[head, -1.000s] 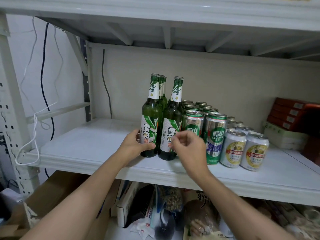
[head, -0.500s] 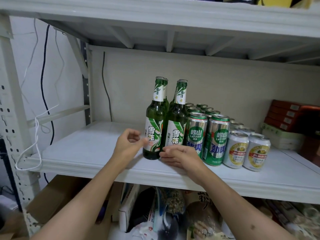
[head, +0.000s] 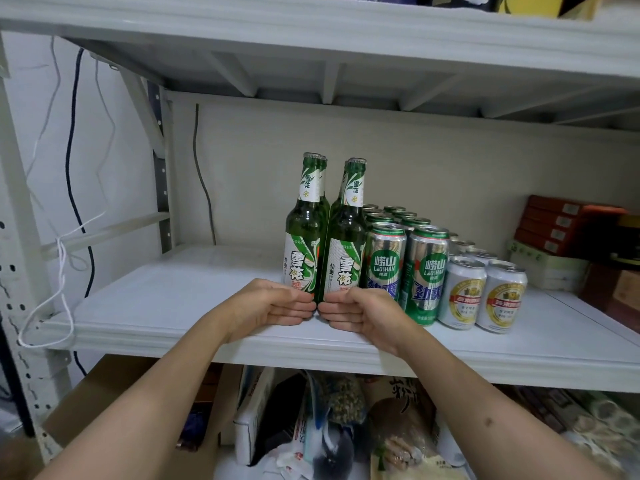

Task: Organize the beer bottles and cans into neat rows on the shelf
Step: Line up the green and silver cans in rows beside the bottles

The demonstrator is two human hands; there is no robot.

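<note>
Two green glass beer bottles stand side by side near the front of the white shelf (head: 166, 306): the left bottle (head: 304, 244) and the right bottle (head: 346, 251), each with at least one more bottle right behind it. My left hand (head: 273, 306) and my right hand (head: 360, 311) lie flat in front of the bottle bases, with fingers straight and fingertips almost meeting. To the right, tall green cans (head: 384, 261) stand in rows running back, then short silver and gold cans (head: 464, 292).
Red boxes (head: 561, 223) are stacked over a pale box (head: 540, 268) at the shelf's right end. Cables (head: 72, 168) hang by the left upright. The upper shelf (head: 311, 29) is close overhead. Bags and packets (head: 346, 427) and a cardboard box (head: 104, 393) sit below.
Both hands came down from the bottles' labels to their bases, and the fingers straightened until the fingertips nearly met. The front two bottles now stand level, side by side.
</note>
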